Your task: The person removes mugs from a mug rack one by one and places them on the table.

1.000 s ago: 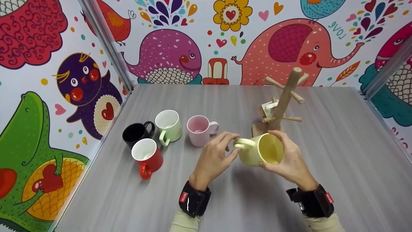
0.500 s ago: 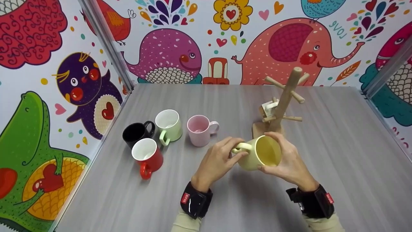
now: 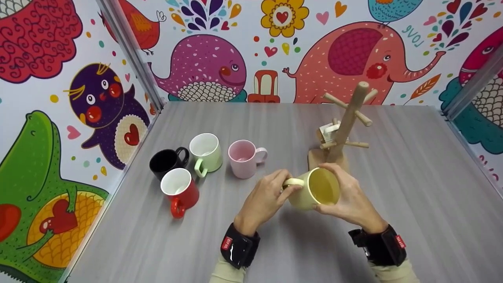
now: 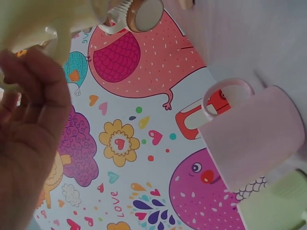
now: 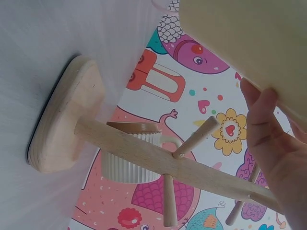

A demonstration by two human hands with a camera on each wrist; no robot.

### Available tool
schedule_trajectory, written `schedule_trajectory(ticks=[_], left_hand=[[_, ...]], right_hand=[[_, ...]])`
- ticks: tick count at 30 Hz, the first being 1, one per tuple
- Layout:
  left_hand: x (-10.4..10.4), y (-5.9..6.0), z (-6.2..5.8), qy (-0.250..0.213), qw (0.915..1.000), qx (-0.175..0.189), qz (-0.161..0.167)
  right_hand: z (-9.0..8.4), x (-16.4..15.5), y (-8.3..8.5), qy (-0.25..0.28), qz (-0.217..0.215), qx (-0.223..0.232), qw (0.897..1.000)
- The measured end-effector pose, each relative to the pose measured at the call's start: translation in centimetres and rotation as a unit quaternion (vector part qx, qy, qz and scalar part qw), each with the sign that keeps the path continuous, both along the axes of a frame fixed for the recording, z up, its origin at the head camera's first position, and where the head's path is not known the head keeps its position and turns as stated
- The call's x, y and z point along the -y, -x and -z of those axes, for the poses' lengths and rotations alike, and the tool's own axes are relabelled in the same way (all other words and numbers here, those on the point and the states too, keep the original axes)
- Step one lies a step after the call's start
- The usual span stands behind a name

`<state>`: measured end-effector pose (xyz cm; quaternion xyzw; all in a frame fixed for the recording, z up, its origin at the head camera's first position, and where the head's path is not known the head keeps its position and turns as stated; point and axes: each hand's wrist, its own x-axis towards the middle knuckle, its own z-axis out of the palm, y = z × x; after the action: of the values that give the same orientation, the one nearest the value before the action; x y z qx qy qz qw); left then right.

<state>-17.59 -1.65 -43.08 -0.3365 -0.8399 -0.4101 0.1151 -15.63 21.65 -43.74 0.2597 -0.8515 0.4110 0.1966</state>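
Both hands hold a pale yellow mug (image 3: 304, 196) in front of the wooden mug tree, its opening tipped toward the right hand. My left hand (image 3: 264, 200) pinches the mug's handle between thumb and fingers. With thumb and fingers spread around the rim side, my right hand (image 3: 351, 196) grips the mug body. Behind the mug, the mug tree (image 3: 347, 125) stands with several pegs sticking out. A white ribbed mug (image 5: 129, 160) hangs on one of its pegs at the back, partly hidden by the post in the head view.
Left of the hands stand a pink mug (image 3: 243, 159), a light green mug (image 3: 206, 153), a black mug (image 3: 167, 163) and a red mug (image 3: 180, 192) on the grey table (image 3: 157, 251). Printed cartoon walls (image 3: 212, 63) border the table at the back and sides.
The yellow mug has come slightly down and left in the head view, both hands with it. My left thumb and fingers have closed further onto the handle.
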Motion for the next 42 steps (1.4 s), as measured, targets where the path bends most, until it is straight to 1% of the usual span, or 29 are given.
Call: schedule_trajectory(ticks=[4, 7, 12, 16, 21, 29, 32, 38, 42], left_hand=[[0.05, -0.08, -0.03, 0.012, 0.9999, 0.002, -0.004], [0.11, -0.13, -0.09, 0.032, 0.9995, 0.002, -0.007], [0.25, -0.27, -0.26, 0.058, 0.9983, 0.011, 0.0], [0.29, -0.38, -0.24, 0.055, 0.9981, 0.026, 0.006], [0.17, -0.5, -0.1, 0.049, 0.9982, 0.033, 0.0], [0.04, -0.51, 0.17, 0.079, 0.9967, 0.015, -0.014], [0.18, -0.54, 0.13, 0.077, 0.9968, 0.017, -0.015], [0.45, -0.54, 0.11, 0.074, 0.9971, 0.007, -0.016], [0.61, -0.45, 0.14, 0.068, 0.9976, 0.006, -0.011]], right_hand=[[-0.01, 0.03, 0.03, -0.005, -0.003, -0.006, 1.0], [0.04, 0.06, 0.03, -0.01, -0.004, -0.014, 1.0], [0.13, 0.11, 0.01, -0.019, -0.007, -0.022, 1.0], [0.12, 0.16, 0.01, -0.02, -0.013, -0.017, 1.0], [0.05, 0.22, -0.02, -0.022, -0.015, -0.009, 1.0], [-0.04, 0.29, 0.04, -0.032, -0.014, -0.015, 0.999], [-0.08, 0.37, 0.17, -0.032, -0.019, -0.021, 0.999], [-0.11, 0.61, 0.34, -0.04, -0.024, -0.034, 0.998], [-0.15, 0.68, 0.32, -0.037, -0.029, -0.023, 0.999]])
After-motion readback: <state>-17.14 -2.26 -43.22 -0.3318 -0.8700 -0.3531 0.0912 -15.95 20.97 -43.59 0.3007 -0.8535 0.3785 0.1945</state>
